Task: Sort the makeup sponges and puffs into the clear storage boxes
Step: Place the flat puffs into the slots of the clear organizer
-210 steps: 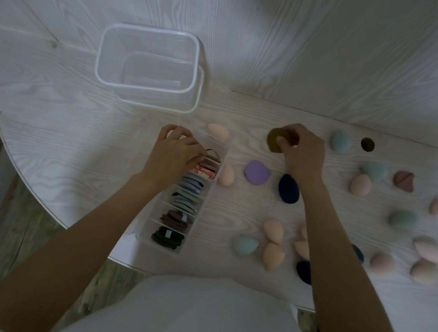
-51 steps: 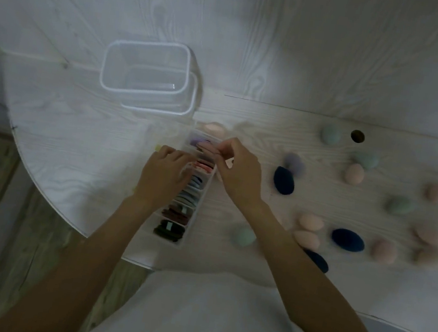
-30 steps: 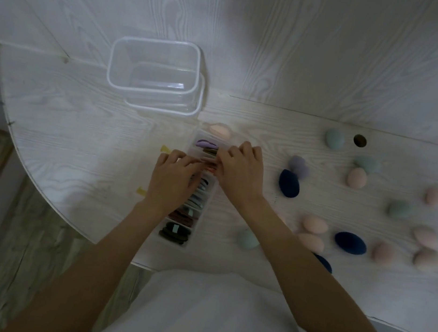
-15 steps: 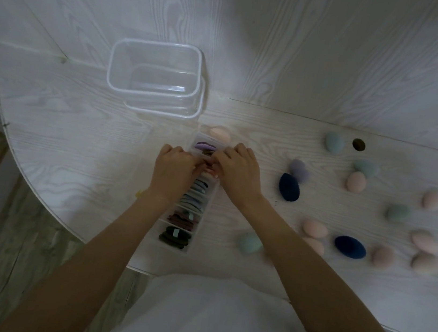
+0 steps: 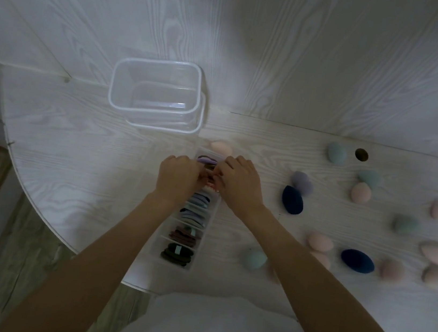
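Scattered sponges (image 5: 293, 200) right; bare tabletop (image 5: 87, 153) left.

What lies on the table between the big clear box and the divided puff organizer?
In the head view, one peach sponge lies between the big clear box and the divided organizer, touching the organizer's far end.

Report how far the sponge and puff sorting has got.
Done: the divided box holds flat puffs in most slots. In hand: left hand and right hand work at its far slots. Left: egg sponges on the table; the clear tub holds nothing.

No readable text, label, brand, number or sign shows on anything here.
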A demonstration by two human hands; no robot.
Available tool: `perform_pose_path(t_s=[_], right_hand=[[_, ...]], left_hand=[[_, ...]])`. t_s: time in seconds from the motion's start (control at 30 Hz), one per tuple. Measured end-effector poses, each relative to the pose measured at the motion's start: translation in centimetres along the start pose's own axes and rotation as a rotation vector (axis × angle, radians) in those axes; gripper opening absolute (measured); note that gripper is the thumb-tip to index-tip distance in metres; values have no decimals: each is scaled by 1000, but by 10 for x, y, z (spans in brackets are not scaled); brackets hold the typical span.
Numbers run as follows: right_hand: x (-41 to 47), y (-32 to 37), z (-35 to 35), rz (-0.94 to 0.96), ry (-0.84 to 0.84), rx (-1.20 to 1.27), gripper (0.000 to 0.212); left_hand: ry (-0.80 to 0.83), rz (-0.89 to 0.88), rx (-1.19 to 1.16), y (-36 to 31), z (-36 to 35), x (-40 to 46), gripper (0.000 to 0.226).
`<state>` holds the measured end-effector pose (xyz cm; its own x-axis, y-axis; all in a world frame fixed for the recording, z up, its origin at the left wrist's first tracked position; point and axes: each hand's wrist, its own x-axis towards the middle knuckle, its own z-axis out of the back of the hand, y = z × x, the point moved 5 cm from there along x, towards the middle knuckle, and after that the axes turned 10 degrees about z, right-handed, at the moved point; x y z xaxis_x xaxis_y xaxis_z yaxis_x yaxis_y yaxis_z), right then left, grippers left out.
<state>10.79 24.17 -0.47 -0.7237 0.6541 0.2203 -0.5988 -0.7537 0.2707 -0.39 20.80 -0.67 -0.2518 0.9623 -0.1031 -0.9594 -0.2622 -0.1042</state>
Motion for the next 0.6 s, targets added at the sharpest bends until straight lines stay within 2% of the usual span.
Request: perform_pose_path(t_s=[0.1, 0.2, 0.33, 0.47, 0.6], right_hand=[[-1, -3, 0, -98, 5, 80, 3], [-2, -5, 1, -120, 14, 113, 2], [-1, -1, 6, -42, -7, 33, 6], [4, 8, 8, 59, 69, -132, 17], [4, 18, 6, 101, 114, -177, 15]], left_hand=[[10, -52, 1, -9, 4, -4, 27], [-22, -87, 19, -14, 6, -3, 34], [-52, -113, 42, -16, 12, -3, 37], [-57, -69, 18, -6, 11, -4, 28], [-13, -8, -19, 6, 10, -8, 10]])
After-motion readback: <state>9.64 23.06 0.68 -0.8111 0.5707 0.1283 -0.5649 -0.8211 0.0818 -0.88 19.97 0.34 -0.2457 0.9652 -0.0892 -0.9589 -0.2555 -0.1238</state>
